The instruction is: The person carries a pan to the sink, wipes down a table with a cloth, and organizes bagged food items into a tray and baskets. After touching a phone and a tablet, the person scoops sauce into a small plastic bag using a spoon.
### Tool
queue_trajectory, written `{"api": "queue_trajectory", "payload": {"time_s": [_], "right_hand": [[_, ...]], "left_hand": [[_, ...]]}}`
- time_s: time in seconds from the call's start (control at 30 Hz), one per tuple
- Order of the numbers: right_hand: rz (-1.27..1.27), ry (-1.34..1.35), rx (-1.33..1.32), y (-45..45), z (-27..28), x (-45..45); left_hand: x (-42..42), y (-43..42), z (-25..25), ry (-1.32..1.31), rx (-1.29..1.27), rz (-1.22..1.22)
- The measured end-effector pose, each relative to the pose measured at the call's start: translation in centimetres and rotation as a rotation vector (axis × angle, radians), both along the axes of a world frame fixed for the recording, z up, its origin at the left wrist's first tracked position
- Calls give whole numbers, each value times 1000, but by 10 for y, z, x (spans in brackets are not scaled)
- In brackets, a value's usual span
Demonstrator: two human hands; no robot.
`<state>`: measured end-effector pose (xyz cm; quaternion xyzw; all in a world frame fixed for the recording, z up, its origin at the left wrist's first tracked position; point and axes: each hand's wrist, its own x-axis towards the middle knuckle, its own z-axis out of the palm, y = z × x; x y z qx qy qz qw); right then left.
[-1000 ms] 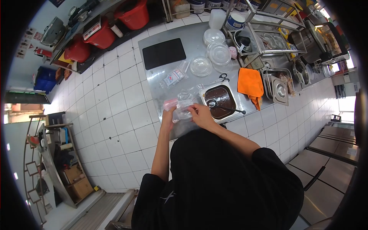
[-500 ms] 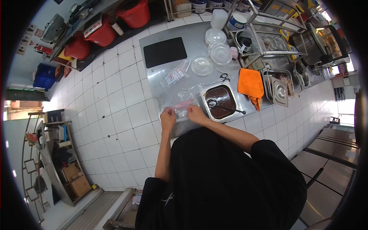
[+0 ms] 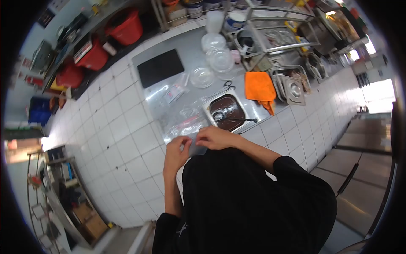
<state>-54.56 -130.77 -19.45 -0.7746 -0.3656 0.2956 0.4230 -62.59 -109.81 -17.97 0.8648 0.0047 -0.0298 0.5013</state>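
My left hand [image 3: 177, 151] is over the near edge of the steel table [image 3: 158, 101], with thumb and forefinger curled together. My right hand [image 3: 215, 138] is just to its right, fingertips bent in a pinch towards the left. Whatever is between the fingertips is clear or too small to make out. Just beyond both hands lies crumpled clear plastic with a pink strip [image 3: 188, 122]. A steel pan of dark brown sauce [image 3: 231, 108] is right of the plastic, with a black-handled ladle [image 3: 249, 120] resting across it.
Behind the plastic are a printed plastic packet [image 3: 174, 93], a black mat [image 3: 160, 67] and clear round lids [image 3: 202, 77]. Scissors [image 3: 229, 84] lie behind the pan. To the right are an orange cloth [image 3: 259, 86] and a lidded steel container [image 3: 293, 91]. A metal rack [image 3: 279, 50] stands at the back.
Both hands have drawn back from the pink-striped plastic towards my body. The plastic stays on the table. The whole view has shifted and tilted with my head.
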Motion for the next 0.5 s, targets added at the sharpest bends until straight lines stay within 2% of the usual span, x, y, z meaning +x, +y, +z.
{"api": "queue_trajectory", "payload": {"time_s": [0.1,0.17,0.2,0.23,0.27,0.3,0.33,0.37,0.43,0.47,0.5], "right_hand": [[-18,-38,19,-11,12,4],[-60,-128,46,-20,1,2],[-116,-98,30,-23,-2,-1],[-169,-195,0,-25,-3,-6],[-355,-333,41,-27,10,-18],[-522,-405,-48,-25,17,-26],[-607,-478,10,-28,28,-37],[-633,-523,50,-31,32,-46],[-512,-248,152,-36,35,-60],[-456,-34,22,-37,47,-67],[-455,-62,28,-40,51,-73]], "left_hand": [[-4,1,5,-18,126,-81],[-6,-4,20,160,189,-124],[-6,-11,24,172,150,-109],[-7,-15,15,158,80,-63],[-7,-20,9,131,81,-46],[-7,-19,3,126,-2,-64],[-10,-13,-21,204,-154,-33],[-11,-18,-25,239,-287,6],[-12,-25,-37,239,-466,-8],[-11,-27,-49,196,-228,-96],[-11,-32,-55,190,-239,-133]]}}
